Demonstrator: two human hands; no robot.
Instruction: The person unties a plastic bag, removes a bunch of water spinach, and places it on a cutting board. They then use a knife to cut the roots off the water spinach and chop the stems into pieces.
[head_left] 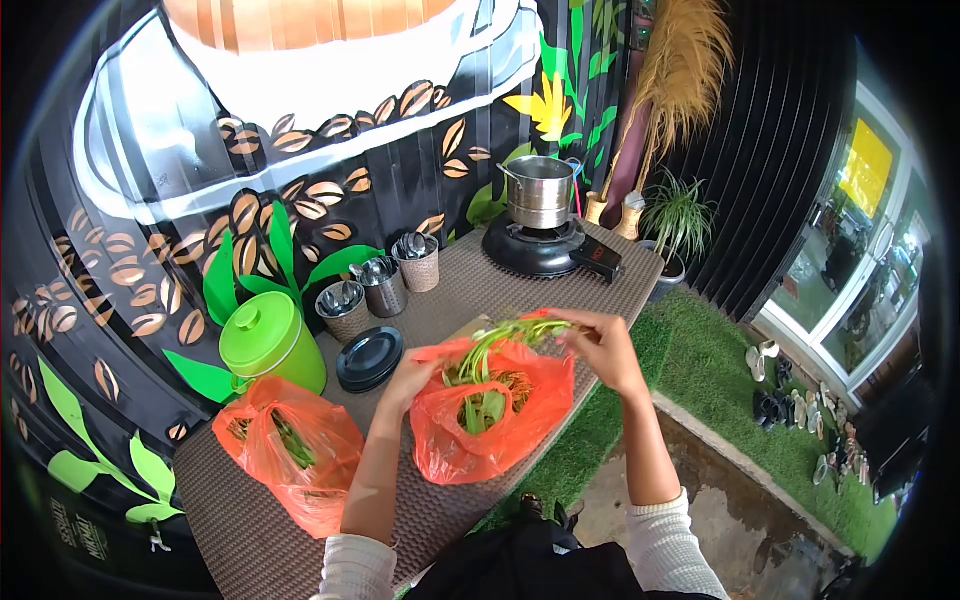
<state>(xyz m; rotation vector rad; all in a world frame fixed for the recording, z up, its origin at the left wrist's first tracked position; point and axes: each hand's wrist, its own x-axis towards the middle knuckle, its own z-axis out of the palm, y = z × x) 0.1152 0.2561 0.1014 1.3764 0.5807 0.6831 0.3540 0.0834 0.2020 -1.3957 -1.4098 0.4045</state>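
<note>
An orange plastic bag point(440, 450) stands open on the table with leafy greens point(490, 410) and brownish stems or roots inside. My left hand point(410, 380) is closed on the left side of its rim, its fingertips partly hidden by plastic. Over the bag's far side, my right hand point(603, 350) pinches the end of a bunch of long-stemmed leafy greens point(510, 332). These greens stretch leftward across the opening toward my left hand. A second orange plastic bag point(325, 460), also with greens in it, lies left of my left forearm.
Behind the bags stand a lime-green lidded container point(270, 345), black plates point(370, 358) and several cutlery holders point(384, 288). A steel pot point(540, 195) sits on a black portable stove point(535, 250) at the table's far end. Grass and shoes point(790, 405) are on the right.
</note>
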